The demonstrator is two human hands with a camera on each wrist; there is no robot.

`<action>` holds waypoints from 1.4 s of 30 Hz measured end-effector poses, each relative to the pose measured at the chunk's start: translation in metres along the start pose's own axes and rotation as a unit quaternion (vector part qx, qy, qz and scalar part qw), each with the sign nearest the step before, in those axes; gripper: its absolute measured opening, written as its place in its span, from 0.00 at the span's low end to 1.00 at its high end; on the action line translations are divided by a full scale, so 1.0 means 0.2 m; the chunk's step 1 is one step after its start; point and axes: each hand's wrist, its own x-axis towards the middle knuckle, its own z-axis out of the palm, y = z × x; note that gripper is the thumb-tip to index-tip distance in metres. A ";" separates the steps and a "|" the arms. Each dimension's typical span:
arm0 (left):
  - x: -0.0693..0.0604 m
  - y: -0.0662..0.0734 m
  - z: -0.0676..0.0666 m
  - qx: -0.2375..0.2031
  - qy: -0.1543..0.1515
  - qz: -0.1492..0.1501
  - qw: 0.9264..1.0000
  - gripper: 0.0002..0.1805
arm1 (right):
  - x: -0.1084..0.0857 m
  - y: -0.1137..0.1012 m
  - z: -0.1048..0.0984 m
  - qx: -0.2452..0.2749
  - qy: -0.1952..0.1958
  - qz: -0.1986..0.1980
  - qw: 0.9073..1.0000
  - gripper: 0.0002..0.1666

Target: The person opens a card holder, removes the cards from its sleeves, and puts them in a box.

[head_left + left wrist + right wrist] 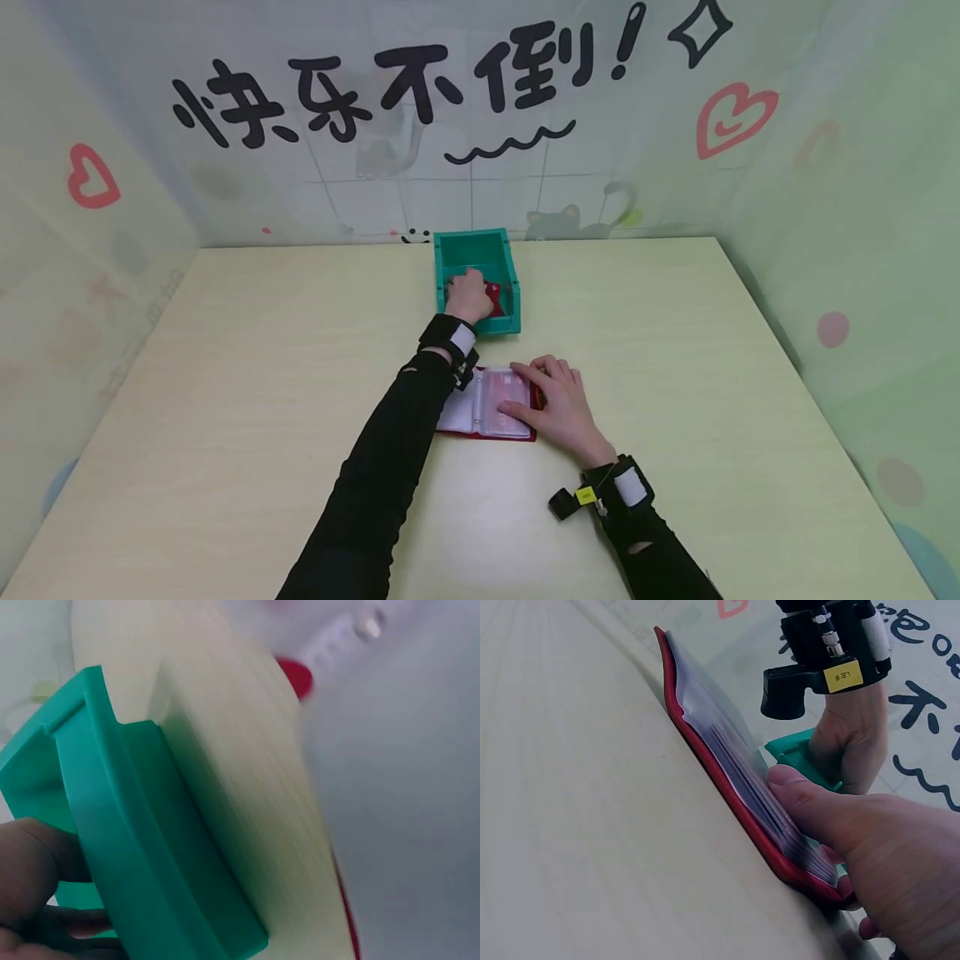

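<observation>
A small red-covered card binder point(457, 414) lies open on the table, its clear sleeves bound by rings in the middle. My right hand point(562, 408) grips its right side, with the thumb on the sleeves in the right wrist view and fingers at the cover's edge. A pinkish card point(506, 396) shows in the right-hand sleeve. Beyond the binder, my left hand point(468, 296) reaches down into a teal plastic bin point(515, 292), fingers bent. Beside it in the bin lies something red point(495, 304). The bin wall point(127, 825) partly hides the fingertips, so whether they hold anything is unclear.
The pale wooden table point(300, 333) reaches back to a printed wall hanging point(360, 192) with dark lettering and hearts. The bin stands near the table's far edge, just behind the binder. My left sleeve point(375, 467) passes beside the binder's left side.
</observation>
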 end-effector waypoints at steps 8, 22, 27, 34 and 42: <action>-0.02 0.02 -0.03 -0.017 -0.012 -0.009 1.000 0.24 | 0.00 0.00 0.00 -0.006 -0.002 0.000 1.000 0.38; -0.03 -0.06 -0.08 -0.130 -0.044 -0.022 0.990 0.27 | -0.01 0.00 0.00 -0.006 -0.007 0.003 1.000 0.38; -0.07 -0.09 -0.12 -0.135 -0.045 -0.009 0.990 0.30 | 0.00 0.00 0.01 -0.003 0.000 0.007 1.000 0.39; -0.33 -0.11 -0.13 -0.132 0.003 0.125 0.983 0.23 | 0.00 -0.01 0.01 -0.001 0.017 0.012 1.000 0.39; -0.65 -0.27 -0.03 -0.095 -0.096 0.147 0.980 0.21 | 0.00 -0.03 0.01 0.023 0.026 0.023 0.999 0.37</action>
